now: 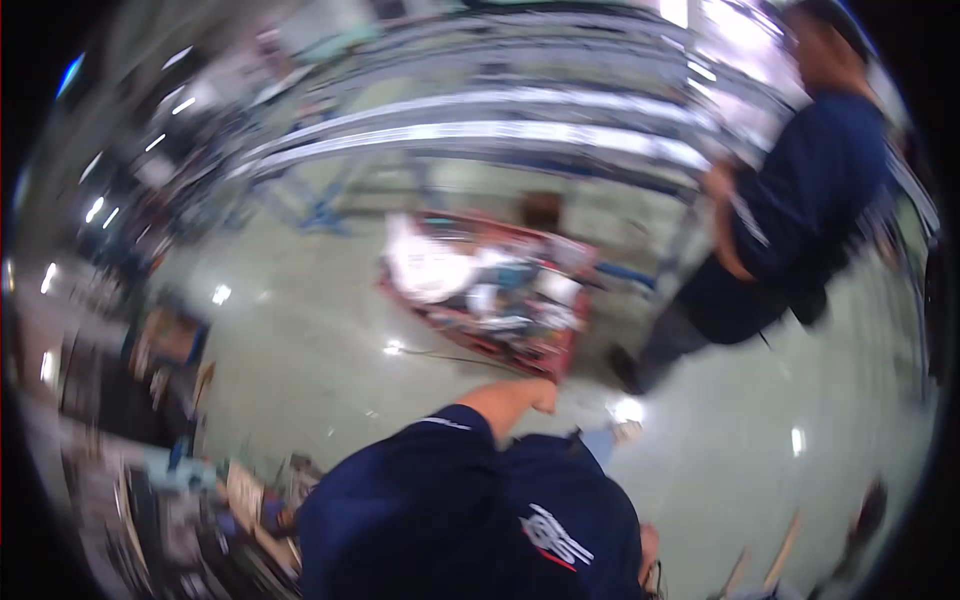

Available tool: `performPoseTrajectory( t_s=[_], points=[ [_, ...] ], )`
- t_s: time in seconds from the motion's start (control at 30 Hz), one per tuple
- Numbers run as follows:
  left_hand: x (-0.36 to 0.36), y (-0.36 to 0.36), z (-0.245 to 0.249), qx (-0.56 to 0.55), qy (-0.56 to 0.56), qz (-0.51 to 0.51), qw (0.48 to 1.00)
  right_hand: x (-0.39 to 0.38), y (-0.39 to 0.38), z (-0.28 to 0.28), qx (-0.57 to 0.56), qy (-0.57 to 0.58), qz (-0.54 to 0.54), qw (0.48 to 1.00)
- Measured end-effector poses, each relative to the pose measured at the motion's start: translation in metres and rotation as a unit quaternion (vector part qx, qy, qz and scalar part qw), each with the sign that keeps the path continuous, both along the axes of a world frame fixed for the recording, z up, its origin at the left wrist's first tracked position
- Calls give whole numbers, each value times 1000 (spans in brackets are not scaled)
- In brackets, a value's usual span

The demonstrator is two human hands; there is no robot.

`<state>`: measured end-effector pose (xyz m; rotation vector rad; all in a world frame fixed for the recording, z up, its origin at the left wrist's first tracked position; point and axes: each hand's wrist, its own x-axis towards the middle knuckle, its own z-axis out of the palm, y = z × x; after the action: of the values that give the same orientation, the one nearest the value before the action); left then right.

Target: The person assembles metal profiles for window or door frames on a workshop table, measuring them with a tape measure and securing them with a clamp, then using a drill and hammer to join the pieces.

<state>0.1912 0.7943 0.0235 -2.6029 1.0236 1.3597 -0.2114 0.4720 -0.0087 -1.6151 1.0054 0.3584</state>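
Note:
My left hand is just below the near corner of a red cart, smeared by motion, so its fingers and anything in them cannot be made out. The cart is loaded with a bright white item and several mixed small items. At the lower right edge of my dark blue shirt, a small part of my right arm or hand shows, its fingers hidden. Whether my left hand touches the cart is unclear.
A person in dark blue stands at the right. Long metal rails on blue stands cross the back. A brown box lies behind the cart. Dark equipment and boards line the left. A cord lies on the floor.

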Motion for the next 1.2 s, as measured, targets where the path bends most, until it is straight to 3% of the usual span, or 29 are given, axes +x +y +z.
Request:
performPoseTrajectory(
  t_s=[0.07, 0.13, 0.2, 0.27, 0.33, 0.37, 0.43, 0.47, 0.5, 0.53, 0.57, 0.6, 0.63, 0.67, 0.7, 0.8, 0.83, 0.9, 0.93, 0.97, 1.0, 1.03, 1.07, 1.1, 1.13, 1.2],
  points=[
    [8, -62, -17, -119, 10, -10, 993, -38, -2, -3, -15, 6, -61, 998],
    [11, -133, -21, -147, 37, -14, 988, -77, 0, -2, -32, 30, -151, 988],
    [2, -193, 19, -162, 105, 25, 981, -120, 9, 10, 30, 98, -314, 944],
    [7, -241, -2, -181, 144, -16, 973, -160, 18, 17, 43, 98, -421, 901],
    [15, -281, -9, -191, 123, -107, 968, -185, 22, 24, 37, 147, -416, 896],
    [23, -303, -8, -180, 135, -116, 967, -216, 30, -13, -62, 165, -398, 900],
    [22, -334, -10, -178, 133, -83, 971, -220, 77, -30, -134, 203, -393, 887],
    [4, -327, -10, -170, 143, -101, 970, -194, 78, -6, -17, 194, -503, 842],
    [-15, -303, -3, -226, 155, 6, 962, -170, 78, 17, 86, 170, -599, 778],
    [-29, -296, 5, -277, 159, 120, 940, -170, 99, -15, -2, 201, -381, 903],
    [-16, -280, 2, -214, 221, 92, 947, -177, 125, -55, -146, 229, -164, 948],
    [-4, -271, -6, -148, 279, 71, 946, -171, 119, -55, -128, 224, -139, 956],
    [-18, -253, 8, -164, 276, 92, 942, -171, 102, -58, -93, 221, -140, 961],
    [-40, -214, 30, -233, 300, 219, 899, -177, 74, -64, -67, 221, -138, 963],
    [-65, -344, 35, -254, 303, 361, 845, -200, -24, -64, -41, 222, -91, 970],
    [-91, -333, 11, -210, 326, 466, 795, -237, -206, -65, -67, 220, 66, 971],
    [-107, -349, 37, -188, 282, 571, 748, -248, -280, -61, -104, 222, 164, 956],
    [-135, -349, 1, -202, 208, 682, 672, -261, -447, -49, -235, 215, 433, 843],
    [-147, -352, -13, -195, 194, 709, 649, -239, -533, 9, -245, 254, 453, 819],
    [-161, -353, -21, -155, 176, 695, 680, -217, -607, 28, -266, 278, 429, 817],
    [-176, -354, -29, -112, 158, 677, 710, -199, -676, 41, -229, 302, 228, 897],
    [-191, -354, -42, -117, 153, 703, 685, -171, -733, 56, -142, 239, -101, 955],
    [-206, -355, -56, -126, 111, 610, 775, -136, -786, 74, -148, 176, -210, 950],
    [-222, -358, -63, -129, 68, 502, 853, -97, -828, 89, -158, 133, -232, 951],
    [-235, -364, -63, -129, 65, 522, 840, -51, -853, 102, -188, 82, -211, 956],
    [-227, -388, -65, -67, 106, 402, 907, 39, -877, 133, -209, 3, -170, 963]
  ],
)
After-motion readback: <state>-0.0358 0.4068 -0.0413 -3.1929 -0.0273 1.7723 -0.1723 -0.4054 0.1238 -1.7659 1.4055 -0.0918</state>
